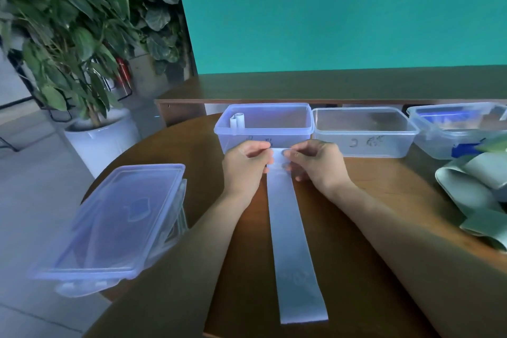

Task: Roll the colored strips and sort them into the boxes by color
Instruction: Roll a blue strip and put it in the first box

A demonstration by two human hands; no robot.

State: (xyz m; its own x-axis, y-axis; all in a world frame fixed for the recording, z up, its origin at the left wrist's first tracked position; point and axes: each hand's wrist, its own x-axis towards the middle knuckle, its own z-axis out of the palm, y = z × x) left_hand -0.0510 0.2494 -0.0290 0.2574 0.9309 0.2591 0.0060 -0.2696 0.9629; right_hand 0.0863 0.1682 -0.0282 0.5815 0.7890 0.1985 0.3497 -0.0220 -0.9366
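A pale strip lies flat on the brown table, its near end at the table edge and its far end between the two hands. The left hand and the right hand both pinch this far end with curled fingers, just in front of the boxes. At the left, a stack of lids hangs partly over the table edge. At the right, green strips lie in a loose heap. Behind the hands stand three clear boxes in a row: the left box holds one pale roll in its left corner, the middle box is beside it, and the right box shows something blue inside.
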